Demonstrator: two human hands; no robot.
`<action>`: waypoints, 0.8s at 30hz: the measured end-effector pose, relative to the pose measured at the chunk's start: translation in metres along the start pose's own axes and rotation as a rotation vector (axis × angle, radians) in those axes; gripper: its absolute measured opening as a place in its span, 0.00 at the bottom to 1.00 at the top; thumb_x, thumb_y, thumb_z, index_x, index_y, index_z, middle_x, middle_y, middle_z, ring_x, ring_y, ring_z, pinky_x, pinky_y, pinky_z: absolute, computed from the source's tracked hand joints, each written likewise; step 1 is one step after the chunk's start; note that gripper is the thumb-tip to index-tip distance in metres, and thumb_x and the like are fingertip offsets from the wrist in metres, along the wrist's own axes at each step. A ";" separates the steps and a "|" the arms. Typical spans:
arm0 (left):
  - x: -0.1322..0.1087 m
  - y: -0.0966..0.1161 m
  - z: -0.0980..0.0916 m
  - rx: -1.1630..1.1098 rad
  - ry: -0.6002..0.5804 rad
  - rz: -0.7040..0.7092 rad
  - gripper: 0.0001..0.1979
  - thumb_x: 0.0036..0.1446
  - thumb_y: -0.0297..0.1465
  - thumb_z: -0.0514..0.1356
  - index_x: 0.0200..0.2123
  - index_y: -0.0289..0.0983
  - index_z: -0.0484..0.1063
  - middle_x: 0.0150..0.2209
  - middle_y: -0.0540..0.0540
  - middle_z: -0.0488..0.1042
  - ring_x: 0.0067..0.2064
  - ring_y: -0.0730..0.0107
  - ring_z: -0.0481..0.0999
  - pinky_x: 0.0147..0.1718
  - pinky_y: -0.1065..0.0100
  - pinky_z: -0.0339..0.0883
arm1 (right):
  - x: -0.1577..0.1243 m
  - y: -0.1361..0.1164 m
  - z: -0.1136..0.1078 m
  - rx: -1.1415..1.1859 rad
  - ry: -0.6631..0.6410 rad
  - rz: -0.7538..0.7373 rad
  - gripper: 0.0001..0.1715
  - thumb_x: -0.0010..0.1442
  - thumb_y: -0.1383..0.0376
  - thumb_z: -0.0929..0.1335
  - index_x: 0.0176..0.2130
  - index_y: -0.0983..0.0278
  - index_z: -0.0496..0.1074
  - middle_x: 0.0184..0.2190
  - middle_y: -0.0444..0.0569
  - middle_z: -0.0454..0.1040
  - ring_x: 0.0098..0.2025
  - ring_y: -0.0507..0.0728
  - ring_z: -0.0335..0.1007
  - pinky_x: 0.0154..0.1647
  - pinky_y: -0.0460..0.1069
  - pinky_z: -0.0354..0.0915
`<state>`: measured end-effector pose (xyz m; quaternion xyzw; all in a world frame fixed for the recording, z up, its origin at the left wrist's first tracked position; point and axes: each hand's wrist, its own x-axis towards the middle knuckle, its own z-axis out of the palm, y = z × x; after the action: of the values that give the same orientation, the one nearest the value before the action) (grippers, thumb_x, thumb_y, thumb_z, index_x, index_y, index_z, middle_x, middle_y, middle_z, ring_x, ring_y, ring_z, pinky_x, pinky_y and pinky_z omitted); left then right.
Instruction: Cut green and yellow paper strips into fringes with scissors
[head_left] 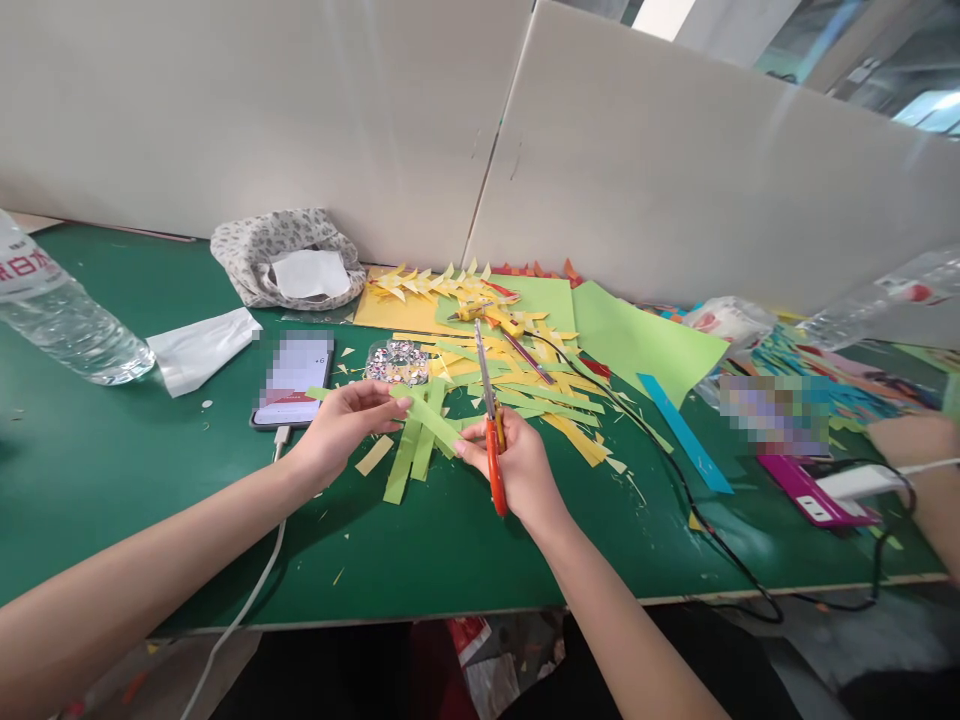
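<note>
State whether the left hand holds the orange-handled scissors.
No, the right hand holds the scissors; the left hand pinches a green strip.

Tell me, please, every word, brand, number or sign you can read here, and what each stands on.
"白水", apparently, in red on the left bottle; smaller label print is unreadable.
"+6", apparently, on the phone screen; the rest is blurred.
Right bottle: a red mark, too blurred to read.
</note>
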<state>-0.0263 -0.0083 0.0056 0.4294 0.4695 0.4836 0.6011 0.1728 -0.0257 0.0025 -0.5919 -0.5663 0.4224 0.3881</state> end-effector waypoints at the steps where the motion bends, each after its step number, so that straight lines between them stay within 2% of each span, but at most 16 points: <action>1: 0.000 0.000 0.000 -0.003 0.000 0.004 0.11 0.41 0.33 0.67 0.27 0.36 0.70 0.28 0.51 0.72 0.33 0.74 0.72 0.34 0.71 0.68 | 0.000 0.000 0.000 0.020 -0.002 0.007 0.18 0.41 0.59 0.72 0.29 0.62 0.63 0.29 0.47 0.74 0.28 0.55 0.72 0.32 0.52 0.68; 6: 0.000 0.001 0.000 -0.038 -0.002 0.011 0.10 0.43 0.34 0.66 0.28 0.36 0.71 0.30 0.51 0.71 0.34 0.73 0.72 0.36 0.71 0.69 | -0.001 -0.005 0.001 0.213 -0.037 0.034 0.21 0.38 0.61 0.74 0.27 0.63 0.61 0.25 0.43 0.72 0.28 0.54 0.71 0.34 0.52 0.69; 10: -0.004 0.003 0.003 -0.015 -0.020 0.013 0.12 0.43 0.35 0.65 0.32 0.37 0.71 0.34 0.49 0.73 0.38 0.69 0.73 0.38 0.67 0.68 | -0.005 -0.012 0.006 0.335 -0.042 0.067 0.22 0.37 0.62 0.75 0.27 0.62 0.60 0.24 0.41 0.70 0.27 0.54 0.71 0.35 0.53 0.70; 12: -0.007 0.002 0.006 0.070 -0.086 -0.012 0.13 0.41 0.35 0.67 0.32 0.37 0.71 0.34 0.48 0.74 0.37 0.68 0.73 0.37 0.68 0.68 | -0.007 -0.014 0.009 0.348 -0.026 0.064 0.22 0.37 0.62 0.75 0.28 0.62 0.60 0.25 0.43 0.71 0.28 0.55 0.71 0.36 0.53 0.70; 14: -0.009 0.000 0.009 0.169 -0.205 -0.044 0.11 0.40 0.35 0.67 0.28 0.36 0.72 0.30 0.48 0.74 0.32 0.70 0.73 0.34 0.69 0.67 | -0.008 -0.014 0.011 0.331 -0.019 0.048 0.22 0.38 0.61 0.75 0.28 0.62 0.60 0.26 0.44 0.71 0.29 0.55 0.71 0.36 0.53 0.70; 16: -0.011 -0.003 0.011 0.201 -0.250 -0.045 0.10 0.43 0.37 0.65 0.25 0.36 0.72 0.25 0.49 0.73 0.29 0.70 0.73 0.32 0.69 0.67 | -0.009 -0.013 0.014 0.303 -0.023 0.031 0.22 0.39 0.61 0.74 0.28 0.62 0.59 0.27 0.44 0.71 0.30 0.54 0.71 0.36 0.52 0.69; 19: -0.011 -0.005 0.013 0.205 -0.252 -0.035 0.10 0.46 0.38 0.63 0.25 0.36 0.73 0.24 0.49 0.73 0.28 0.71 0.72 0.31 0.70 0.67 | -0.009 -0.013 0.016 0.276 -0.050 0.024 0.21 0.39 0.62 0.74 0.29 0.63 0.60 0.29 0.45 0.71 0.30 0.54 0.70 0.35 0.51 0.69; 24: -0.011 -0.004 0.012 0.191 -0.215 -0.037 0.09 0.45 0.37 0.64 0.23 0.37 0.72 0.22 0.50 0.72 0.27 0.72 0.72 0.30 0.70 0.66 | -0.010 -0.016 0.016 0.263 -0.073 0.038 0.21 0.38 0.62 0.74 0.28 0.62 0.60 0.28 0.44 0.71 0.30 0.54 0.71 0.35 0.51 0.68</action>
<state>-0.0144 -0.0205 0.0052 0.5251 0.4542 0.3767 0.6132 0.1520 -0.0354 0.0122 -0.5308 -0.5084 0.5216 0.4334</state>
